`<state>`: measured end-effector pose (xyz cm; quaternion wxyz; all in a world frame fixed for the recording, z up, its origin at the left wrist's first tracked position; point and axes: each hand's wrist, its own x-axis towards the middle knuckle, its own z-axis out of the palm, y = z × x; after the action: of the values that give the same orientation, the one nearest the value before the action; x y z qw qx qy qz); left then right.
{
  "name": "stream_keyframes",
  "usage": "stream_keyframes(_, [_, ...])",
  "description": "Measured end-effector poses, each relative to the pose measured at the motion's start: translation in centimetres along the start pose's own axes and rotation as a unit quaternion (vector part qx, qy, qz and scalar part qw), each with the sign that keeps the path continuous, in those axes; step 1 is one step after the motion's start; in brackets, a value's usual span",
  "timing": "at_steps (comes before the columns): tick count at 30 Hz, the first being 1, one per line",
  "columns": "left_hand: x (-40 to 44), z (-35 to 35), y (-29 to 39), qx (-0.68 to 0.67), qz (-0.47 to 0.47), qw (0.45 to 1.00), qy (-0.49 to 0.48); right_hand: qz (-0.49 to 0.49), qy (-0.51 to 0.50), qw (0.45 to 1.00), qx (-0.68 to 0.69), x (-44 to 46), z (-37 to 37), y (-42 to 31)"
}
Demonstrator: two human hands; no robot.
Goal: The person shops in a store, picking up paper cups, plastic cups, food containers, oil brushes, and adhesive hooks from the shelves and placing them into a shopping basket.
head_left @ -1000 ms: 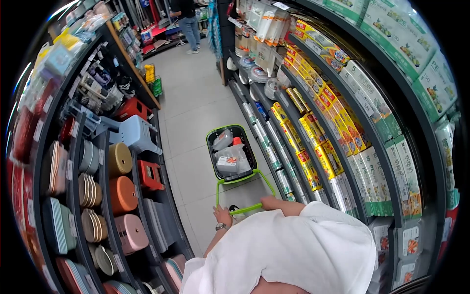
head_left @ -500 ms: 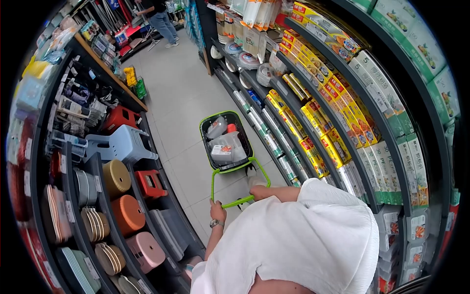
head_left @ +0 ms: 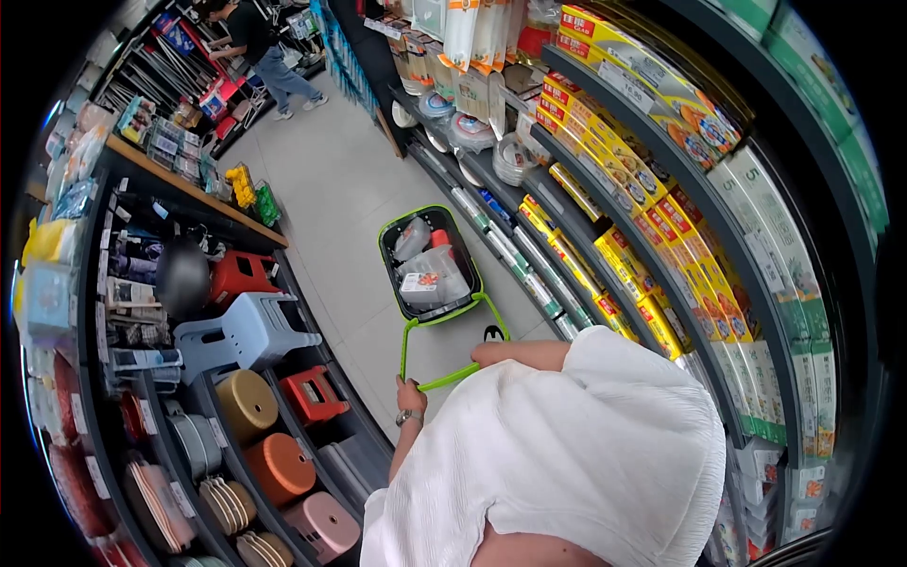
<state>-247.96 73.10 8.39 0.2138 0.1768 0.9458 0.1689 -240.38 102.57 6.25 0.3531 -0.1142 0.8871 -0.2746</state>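
A black basket [head_left: 385, 260] with a green rim and a long green handle [head_left: 444, 380] stands low over the tiled floor in front of me. Inside it lie clear plastic containers [head_left: 436, 279] and a red item [head_left: 439, 238]. My left hand [head_left: 410, 395], with a watch at the wrist, is closed round the left corner of the handle. At the handle's right corner my right hand [head_left: 486, 354] is closed on it, its fingers partly hidden.
Left shelves hold stools, such as a light blue one [head_left: 250, 331] and an orange one [head_left: 281, 468]. Boxed wraps [head_left: 652, 203] fill the right shelves. A person in jeans [head_left: 279, 76] stands at the aisle's far end, near yellow and green baskets [head_left: 253, 196].
The view has turned and moved forward along the aisle. The basket appears slightly further left and higher, with both hands still on its handle. The far person shows more fully, arms reaching toward a display.
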Motion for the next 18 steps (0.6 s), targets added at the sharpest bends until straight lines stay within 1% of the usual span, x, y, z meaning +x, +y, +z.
stream_keyframes(1, [1.7, -0.4, 0.4, -0.002, -0.006, 1.0, 0.002, 0.023, 0.004, 0.999, 0.026, 0.1, -1.7, 0.3])
stream_keyframes(2, [3.1, -0.7, 0.8, -0.006, -0.011, 1.0, 0.002, 0.023, 0.005, 0.999, 0.026, 0.1, -3.2, 0.3])
stream_keyframes(4, [5.3, -1.1, 1.8, -0.008, -0.026, 1.0, 0.001, 0.064, 0.034, 0.997, 0.019, 0.1, -5.7, 0.7])
stream_keyframes(6, [7.8, -1.4, 3.0, -0.012, -0.038, 0.999, 0.002, 0.082, 0.034, 0.996, 0.029, 0.5, -8.2, 1.1])
stream_keyframes(7, [8.6, -1.6, 3.6, -0.014, -0.043, 0.999, 0.023, 0.1, 0.032, 0.994, 0.041, 1.3, -8.6, 1.7])
stream_keyframes(8, [9.3, -1.8, 4.1, -0.015, -0.047, 0.998, 0.042, 0.099, 0.03, 0.994, 0.043, 2.2, -9.1, 2.4])
stream_keyframes(9, [9.9, -2.0, 4.4, -0.015, -0.05, 0.998, 0.039, 0.095, 0.042, 0.994, 0.035, 3.0, -9.5, 2.8])
stream_keyframes(11, [11.5, -2.5, 5.0, -0.039, -0.03, 0.996, 0.076, 0.088, 0.048, 0.994, 0.03, 4.1, -10.4, 3.4])
stream_keyframes(13, [13.0, -3.2, 4.9, -0.038, -0.023, 0.997, 0.069, 0.114, 0.081, 0.989, 0.047, 5.0, -11.4, 3.8])
stream_keyframes(14, [13.5, -3.6, 4.6, -0.036, -0.011, 0.997, 0.064, 0.111, 0.072, 0.99, 0.048, 5.4, -11.9, 3.9])
stream_keyframes(17, [16.5, -4.0, 3.1, -0.002, -0.024, 0.998, 0.05, 0.106, 0.067, 0.99, 0.07, 7.3, -13.0, 4.1])
stream_keyframes(18, [17.7, -4.2, 2.5, -0.003, -0.027, 0.999, 0.047, 0.086, 0.077, 0.991, 0.074, 7.9, -13.4, 4.4])
